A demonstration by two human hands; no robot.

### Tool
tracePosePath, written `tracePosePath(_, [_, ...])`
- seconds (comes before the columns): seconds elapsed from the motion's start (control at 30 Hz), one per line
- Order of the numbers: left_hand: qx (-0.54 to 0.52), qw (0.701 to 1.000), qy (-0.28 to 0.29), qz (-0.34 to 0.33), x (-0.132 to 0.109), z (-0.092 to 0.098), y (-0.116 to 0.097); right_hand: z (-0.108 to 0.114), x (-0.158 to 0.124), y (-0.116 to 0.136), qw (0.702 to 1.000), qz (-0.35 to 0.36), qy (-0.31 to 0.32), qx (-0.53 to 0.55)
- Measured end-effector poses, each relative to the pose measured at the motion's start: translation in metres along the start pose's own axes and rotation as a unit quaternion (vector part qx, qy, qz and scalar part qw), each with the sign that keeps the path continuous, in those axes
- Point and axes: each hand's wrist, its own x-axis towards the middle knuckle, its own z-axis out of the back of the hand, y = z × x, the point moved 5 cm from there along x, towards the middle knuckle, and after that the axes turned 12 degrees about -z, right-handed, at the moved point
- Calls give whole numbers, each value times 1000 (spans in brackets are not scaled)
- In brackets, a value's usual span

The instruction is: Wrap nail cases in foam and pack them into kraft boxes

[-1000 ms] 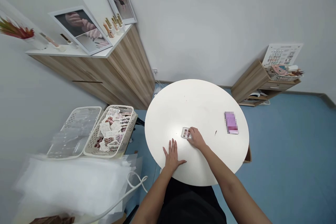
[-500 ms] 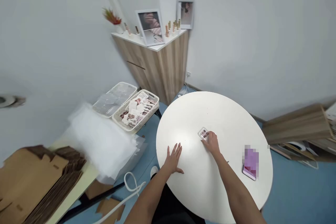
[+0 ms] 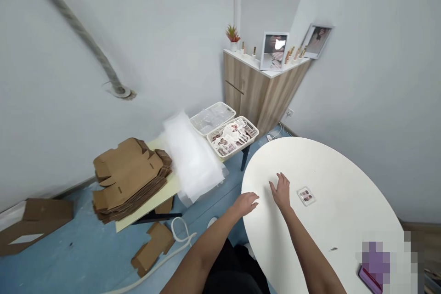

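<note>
My right hand (image 3: 281, 191) is over the left part of the round white table (image 3: 330, 165), thumb and fingers apart, with nothing in it. A small clear case (image 3: 306, 196) holding dark and pinkish pieces lies flat on the tabletop, a short way right of that hand and not touching it. My left hand (image 3: 245, 204) is at the table's left edge, its fingers loosely curved and apart, holding nothing that I can see.
Left of the table, a stand carries a basket of small packets (image 3: 232, 135), a basket of clear plastic (image 3: 213, 117), white plastic sheets (image 3: 196, 161) and flattened cardboard boxes (image 3: 131, 174). A purple-edged phone-like object (image 3: 368, 280) lies partly blurred on the tabletop. A white hose (image 3: 182, 239) curls near the floor.
The view has swung left. My right hand has let go of the clear case and moved left of it. My left hand has lifted from the tabletop to its edge.
</note>
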Motion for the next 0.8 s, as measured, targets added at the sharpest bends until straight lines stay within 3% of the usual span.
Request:
tracePosePath(0.1, [4,992,-118,48,-54,54,25,-24,8,77,997,57,25,44])
tracePosePath(0.2, [51,965,-235,105,-116,109,60,-50,11,155,989,121,53,69])
tracePosePath(0.33, [136,920,-310,198,-185,159,119,-90,5,251,970,208,108,67])
tracePosePath(0.43, [169,911,-292,237,-212,175,164,-124,-5,308,951,258,164,41])
tracePosePath(0.53, [167,926,-220,257,-217,178,198,-159,-14,342,934,273,232,-11])
tracePosePath(0.67, [139,945,-116,272,-217,169,221,-195,-24,350,902,263,330,-95])
tracePosePath(0.8, [123,963,-62,234,-224,159,225,-208,-30,341,873,293,367,-129])
